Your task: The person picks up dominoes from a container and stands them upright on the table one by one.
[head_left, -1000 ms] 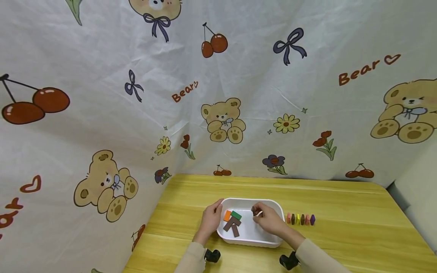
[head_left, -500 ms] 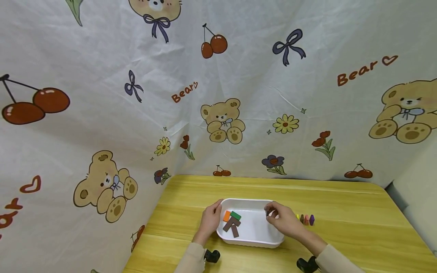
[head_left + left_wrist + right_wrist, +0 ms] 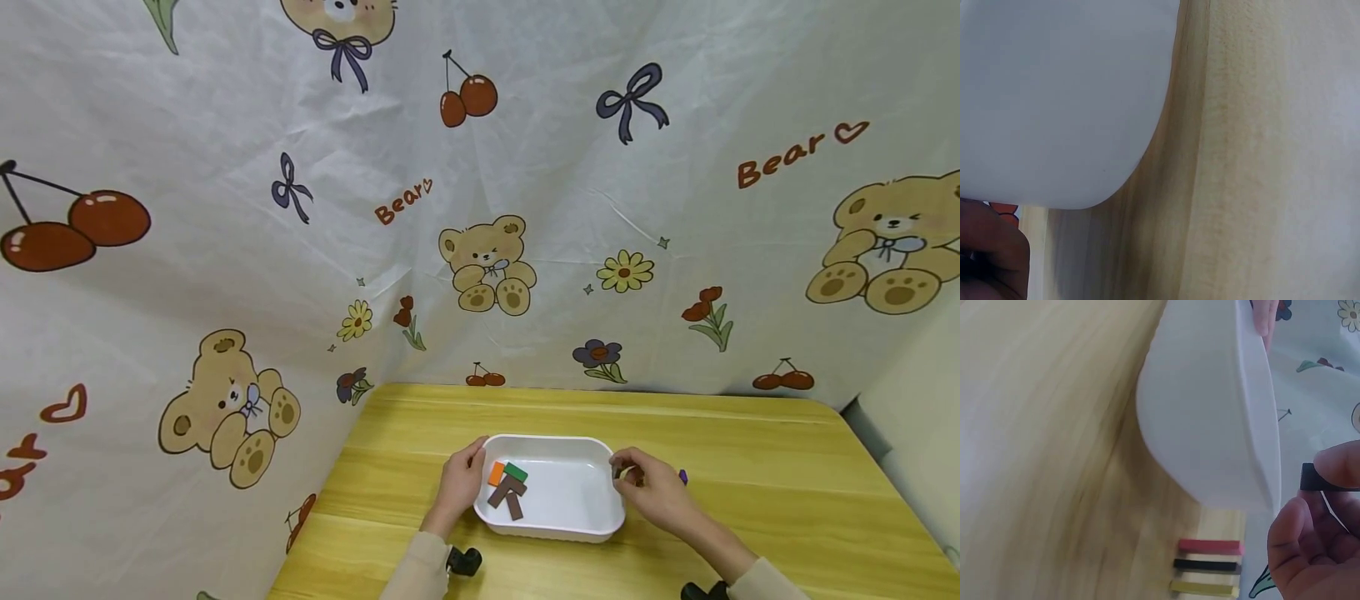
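In the head view my left hand [image 3: 459,482] holds the left side of a white plastic tray [image 3: 558,532], near its far corner. Lying flat in the tray's left part are an orange block [image 3: 496,473], a green block [image 3: 515,472] and several brown blocks [image 3: 514,505]. Above the right rim, my right hand [image 3: 654,487] pinches a small dark block [image 3: 1315,477] between thumb and fingers, clear in the right wrist view. Beyond the tray's end stand a pink block [image 3: 1210,547], a dark brown block [image 3: 1207,566] and a yellow block [image 3: 1204,588] in a row.
A purple block [image 3: 683,477] shows just past my right hand, which hides the others in the row. Everything stands on a wooden table [image 3: 780,492]. Behind and to the left hangs a bear-printed cloth [image 3: 555,183].
My right hand has moved right, from over the tray's inside to its right rim, still pinching the dark block. It now covers most of the row. My left hand has stayed put.
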Available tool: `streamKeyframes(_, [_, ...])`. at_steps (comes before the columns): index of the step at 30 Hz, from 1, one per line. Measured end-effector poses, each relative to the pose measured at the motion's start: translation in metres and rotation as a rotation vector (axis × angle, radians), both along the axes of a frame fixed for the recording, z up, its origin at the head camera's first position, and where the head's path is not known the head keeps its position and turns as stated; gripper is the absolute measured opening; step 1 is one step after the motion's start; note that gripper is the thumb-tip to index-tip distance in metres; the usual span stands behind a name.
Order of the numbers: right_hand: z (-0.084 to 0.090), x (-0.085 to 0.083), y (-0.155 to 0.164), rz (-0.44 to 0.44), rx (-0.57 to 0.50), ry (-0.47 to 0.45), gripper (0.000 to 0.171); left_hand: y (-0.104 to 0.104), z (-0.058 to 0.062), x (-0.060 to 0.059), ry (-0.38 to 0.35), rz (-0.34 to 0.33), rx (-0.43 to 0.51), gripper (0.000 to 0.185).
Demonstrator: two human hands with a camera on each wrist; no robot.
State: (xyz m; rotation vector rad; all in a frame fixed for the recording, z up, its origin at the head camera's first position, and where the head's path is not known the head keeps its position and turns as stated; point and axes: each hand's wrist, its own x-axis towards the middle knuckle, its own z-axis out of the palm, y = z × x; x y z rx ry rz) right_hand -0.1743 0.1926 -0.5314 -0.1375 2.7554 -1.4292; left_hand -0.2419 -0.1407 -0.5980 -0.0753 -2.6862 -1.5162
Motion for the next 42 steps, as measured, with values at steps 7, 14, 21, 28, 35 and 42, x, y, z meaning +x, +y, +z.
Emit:
streamKeyframes(7, [-0.014,0.004,0.013,-0.015,0.012,0.006,0.029,-0.001,-0.001,-0.001,-0.015,0.001,0.008,0.036])
streamKeyframes(14, [-0.029,0.004,0.022,-0.018,0.021,-0.003,0.032,0.000,-0.002,-0.002,-0.034,0.003,-0.010,0.037])
streamKeyframes(21, [-0.049,0.007,0.028,-0.031,0.045,0.008,0.033,0.000,-0.001,-0.002,-0.016,0.004,-0.010,0.036])
streamKeyframes(28, [-0.063,0.008,0.029,-0.039,0.071,-0.010,0.033,0.000,-0.002,-0.003,-0.029,0.002,-0.011,0.036])
streamKeyframes(35, [-0.077,0.010,0.027,-0.028,0.073,0.040,0.032,0.000,-0.003,-0.002,-0.041,0.003,0.002,0.037])
streamKeyframes(42, [-0.083,0.011,0.024,-0.065,0.093,0.040,0.030,-0.001,-0.004,-0.002,-0.039,0.000,-0.001,0.037])
